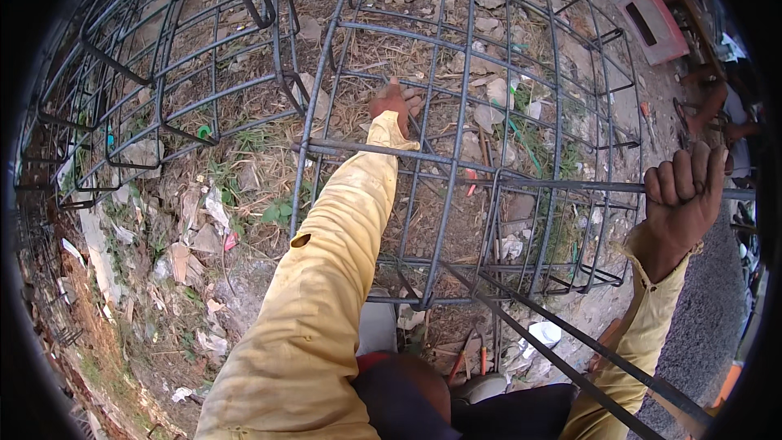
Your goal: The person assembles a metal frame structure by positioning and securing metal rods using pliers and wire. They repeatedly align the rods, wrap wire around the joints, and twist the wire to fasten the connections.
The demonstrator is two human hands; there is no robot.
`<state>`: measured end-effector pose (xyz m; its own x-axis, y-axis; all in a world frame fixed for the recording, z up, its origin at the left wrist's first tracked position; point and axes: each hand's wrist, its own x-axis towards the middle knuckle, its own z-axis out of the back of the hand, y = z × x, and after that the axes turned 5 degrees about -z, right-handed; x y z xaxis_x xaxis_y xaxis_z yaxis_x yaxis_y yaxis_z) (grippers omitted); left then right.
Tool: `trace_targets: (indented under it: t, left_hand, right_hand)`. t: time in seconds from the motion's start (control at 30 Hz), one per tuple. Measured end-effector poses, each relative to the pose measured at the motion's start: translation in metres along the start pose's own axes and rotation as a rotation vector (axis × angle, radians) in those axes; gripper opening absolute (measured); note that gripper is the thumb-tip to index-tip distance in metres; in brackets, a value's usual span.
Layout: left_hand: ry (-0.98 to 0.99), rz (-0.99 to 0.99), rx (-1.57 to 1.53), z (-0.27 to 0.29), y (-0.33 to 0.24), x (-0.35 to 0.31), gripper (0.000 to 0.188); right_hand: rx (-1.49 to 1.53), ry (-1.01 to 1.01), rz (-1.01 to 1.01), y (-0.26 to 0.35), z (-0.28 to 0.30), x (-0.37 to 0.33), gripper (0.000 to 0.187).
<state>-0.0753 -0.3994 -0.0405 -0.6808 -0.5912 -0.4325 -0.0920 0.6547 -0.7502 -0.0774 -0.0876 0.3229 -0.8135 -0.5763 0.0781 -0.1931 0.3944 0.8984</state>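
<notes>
A rebar cage (pixel 465 106) of long bars tied with square stirrups stands in front of me. Across it lies a long steel rod (pixel 570 185), passing left to right. My right hand (pixel 683 183) is closed in a fist around this rod, past the cage's right side. My left hand (pixel 396 104) reaches over the rod and down between the bars, beside a lower bar of the cage. Its fingers are curled and its thumb points away from me; what they grip is hidden. Both arms wear yellow sleeves, the left one with a small hole.
Another rebar cage (pixel 167 73) stands at the left. Two bars (pixel 582 350) slant toward me at lower right. Red-handled pliers (pixel 459 358) lie near my legs. Stones, dry grass and litter cover the ground. A red-and-white box (pixel 649 20) and other people (pixel 710 106) are at far right.
</notes>
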Motion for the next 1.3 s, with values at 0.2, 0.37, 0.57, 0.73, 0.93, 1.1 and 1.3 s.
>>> trace_targets:
  t: [0.2, 0.37, 0.57, 0.73, 0.93, 1.1, 1.3]
  left_hand:
    - [-0.004, 0.052, -0.06, -0.001, -0.002, 0.0, 0.054]
    - [-0.056, 0.016, 0.01, -0.003, -0.005, -0.002, 0.051]
    - [-0.169, -0.06, 0.056, -0.013, -0.001, -0.007, 0.04]
    - [-0.143, -0.038, 0.052, -0.002, 0.004, 0.006, 0.04]
    - [-0.132, -0.082, 0.028, -0.007, 0.007, 0.003, 0.042]
    - [-0.082, 0.025, -0.093, -0.008, -0.004, 0.001, 0.037]
    - [-0.154, -0.099, 0.006, -0.007, 0.006, 0.01, 0.04]
  right_hand:
    - [-0.14, 0.109, 0.207, -0.028, -0.051, -0.036, 0.044]
    - [-0.375, 0.105, 0.148, -0.038, -0.089, -0.057, 0.053]
    - [-0.135, 0.01, 0.198, -0.029, -0.06, -0.028, 0.045]
    - [-0.107, -0.032, 0.17, -0.023, -0.043, -0.022, 0.044]
    - [-0.097, -0.047, 0.178, -0.022, -0.039, -0.021, 0.042]
    - [-0.091, 0.074, 0.158, -0.03, -0.059, -0.006, 0.041]
    - [-0.08, 0.0, 0.162, -0.028, -0.044, -0.035, 0.034]
